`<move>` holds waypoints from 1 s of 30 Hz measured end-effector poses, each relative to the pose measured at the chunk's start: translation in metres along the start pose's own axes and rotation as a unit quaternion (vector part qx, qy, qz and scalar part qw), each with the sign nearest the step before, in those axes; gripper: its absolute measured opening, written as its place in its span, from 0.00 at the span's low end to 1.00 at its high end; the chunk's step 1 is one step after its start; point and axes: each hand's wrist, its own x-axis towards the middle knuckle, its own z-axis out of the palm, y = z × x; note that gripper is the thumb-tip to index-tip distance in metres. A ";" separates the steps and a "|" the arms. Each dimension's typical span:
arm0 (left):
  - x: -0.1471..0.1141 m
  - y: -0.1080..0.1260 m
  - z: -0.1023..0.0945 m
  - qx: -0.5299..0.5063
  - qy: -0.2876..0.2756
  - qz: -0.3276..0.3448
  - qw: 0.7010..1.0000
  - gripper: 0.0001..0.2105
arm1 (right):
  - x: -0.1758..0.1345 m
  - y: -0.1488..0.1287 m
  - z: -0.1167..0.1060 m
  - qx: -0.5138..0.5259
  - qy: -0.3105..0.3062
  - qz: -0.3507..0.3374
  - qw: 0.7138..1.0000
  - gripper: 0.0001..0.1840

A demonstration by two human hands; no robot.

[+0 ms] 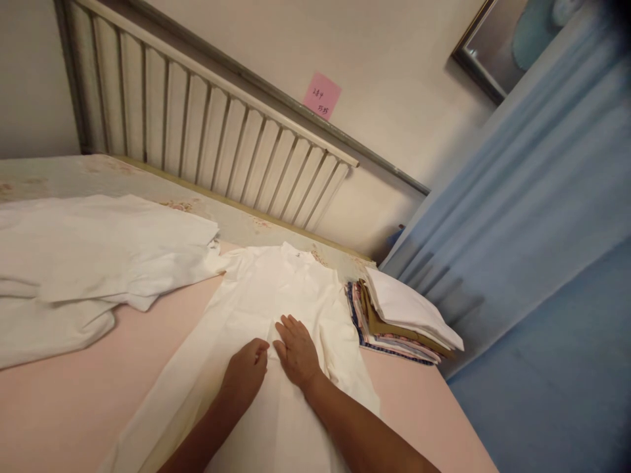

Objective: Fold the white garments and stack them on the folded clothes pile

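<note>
A white shirt (290,282) lies spread on the pink bed sheet, its collar at the far end and its body running towards me out of the bottom of the view. My left hand (246,371) is curled over the middle of the shirt front, thumb and fingers pinched together on the cloth. Just to its right, my right hand (297,351) rests on the fabric with its fingers stretched out and nothing held. One sleeve trails down the left side; the other is bunched on the right.
More white cloth (98,263) lies loosely at the left. On the right stands a stack of folded clothes (399,322) beside a blue curtain (473,217). A radiator (197,125) runs along the wall behind the pink sheet (142,358).
</note>
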 end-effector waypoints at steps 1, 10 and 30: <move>0.000 0.000 0.000 0.000 -0.001 0.000 1.000 0.11 | 0.000 0.000 0.000 0.001 -0.002 0.000 1.000 0.21; 0.006 -0.007 0.005 -0.027 -0.007 0.003 1.000 0.11 | -0.001 0.005 -0.003 0.062 0.010 0.001 0.998 0.21; 0.006 -0.009 0.006 -0.035 -0.036 -0.004 0.999 0.11 | -0.099 0.132 -0.076 -0.006 -0.010 0.494 0.869 0.07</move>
